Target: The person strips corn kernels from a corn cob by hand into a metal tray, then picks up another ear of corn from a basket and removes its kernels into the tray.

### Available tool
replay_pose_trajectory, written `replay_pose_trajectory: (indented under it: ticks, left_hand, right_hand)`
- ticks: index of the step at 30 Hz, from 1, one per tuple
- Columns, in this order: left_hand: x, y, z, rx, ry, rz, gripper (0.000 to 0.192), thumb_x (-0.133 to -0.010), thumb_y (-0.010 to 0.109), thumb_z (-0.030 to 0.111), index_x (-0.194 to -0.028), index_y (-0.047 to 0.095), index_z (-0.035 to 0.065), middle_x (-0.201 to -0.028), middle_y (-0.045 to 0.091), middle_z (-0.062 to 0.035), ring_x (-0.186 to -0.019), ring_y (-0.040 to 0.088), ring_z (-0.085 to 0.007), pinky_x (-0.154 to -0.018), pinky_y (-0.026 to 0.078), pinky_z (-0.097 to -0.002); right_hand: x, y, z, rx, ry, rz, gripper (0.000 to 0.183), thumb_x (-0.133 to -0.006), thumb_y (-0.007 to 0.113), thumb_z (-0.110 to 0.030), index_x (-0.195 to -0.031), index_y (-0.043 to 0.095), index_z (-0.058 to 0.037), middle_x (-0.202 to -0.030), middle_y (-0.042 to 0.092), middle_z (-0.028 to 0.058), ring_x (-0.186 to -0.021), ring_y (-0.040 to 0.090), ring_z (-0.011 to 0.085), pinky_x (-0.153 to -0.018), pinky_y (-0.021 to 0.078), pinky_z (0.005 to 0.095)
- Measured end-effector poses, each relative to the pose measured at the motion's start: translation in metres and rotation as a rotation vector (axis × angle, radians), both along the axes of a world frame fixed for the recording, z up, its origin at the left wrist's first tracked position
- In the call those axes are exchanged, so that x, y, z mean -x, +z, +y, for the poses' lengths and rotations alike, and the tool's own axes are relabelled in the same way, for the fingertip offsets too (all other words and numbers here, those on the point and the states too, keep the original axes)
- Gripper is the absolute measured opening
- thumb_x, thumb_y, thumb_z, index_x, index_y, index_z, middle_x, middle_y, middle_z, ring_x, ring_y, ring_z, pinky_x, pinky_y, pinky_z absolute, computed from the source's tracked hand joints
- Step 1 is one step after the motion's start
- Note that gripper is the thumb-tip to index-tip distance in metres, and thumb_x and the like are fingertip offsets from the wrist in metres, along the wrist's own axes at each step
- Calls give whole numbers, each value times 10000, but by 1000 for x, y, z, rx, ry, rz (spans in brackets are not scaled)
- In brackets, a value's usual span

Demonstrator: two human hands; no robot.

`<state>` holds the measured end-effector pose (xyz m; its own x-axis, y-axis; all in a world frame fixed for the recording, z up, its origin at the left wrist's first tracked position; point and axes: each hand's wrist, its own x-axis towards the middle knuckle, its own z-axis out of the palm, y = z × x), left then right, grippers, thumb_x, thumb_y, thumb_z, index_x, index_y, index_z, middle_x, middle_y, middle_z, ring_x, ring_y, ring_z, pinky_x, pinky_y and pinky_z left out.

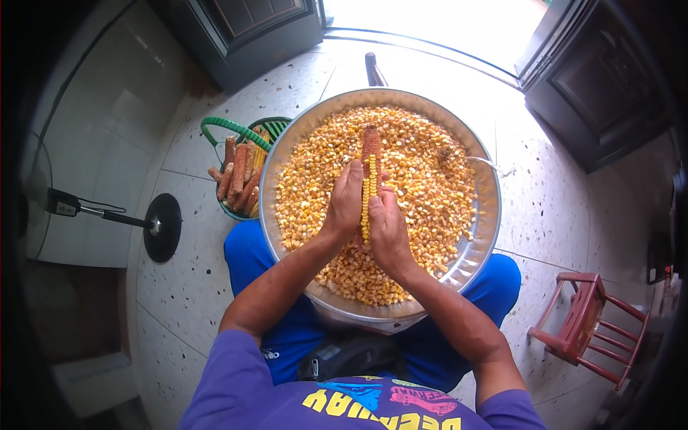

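An ear of corn point(371, 141) is held upright in the picture between both my hands. Most of its visible cob is bare and reddish, with a narrow strip of yellow kernels left along it. My left hand point(345, 196) grips the ear from the left, thumb near its upper half. From the right, my right hand point(389, 226) closes around it lower down, thumb against the kernel strip. Beneath them, a wide round metal basin point(487, 215) holds a thick layer of loose corn kernels point(424, 188). The ear's lower end and far side are partly hidden by my hands.
Left of the basin, a green basket point(228, 124) holds several bare cobs point(240, 169). A fan's round black base point(163, 228) stands on the speckled floor further left. A red wooden chair point(583, 317) is at the right. Dark doors point(602, 80) flank a bright doorway.
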<state>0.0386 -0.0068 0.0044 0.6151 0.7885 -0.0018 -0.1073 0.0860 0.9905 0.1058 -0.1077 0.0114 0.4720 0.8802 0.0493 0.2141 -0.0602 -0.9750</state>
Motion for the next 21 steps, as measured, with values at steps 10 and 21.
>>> replay_pose_trajectory:
  ticks: [10,21]
  left_hand:
    - [-1,13,-11,-112,24,150,485,-1106,355,415,-1289,508,-7,-959,657,-118,-830,641,-187,-717,527,-340]
    - [0,13,5,32,24,72,475,-1115,337,413,-1092,603,20,-887,693,-86,-778,669,-134,-735,556,-291]
  right_hand:
    - [6,-9,-2,-9,-48,141,341,-1101,369,-304,-1151,470,18,-880,621,245,-758,637,329,-673,488,468]
    - [6,-17,2,-45,19,142,410,-1112,325,-355,-1195,484,14,-867,580,106,-671,600,139,-552,512,291]
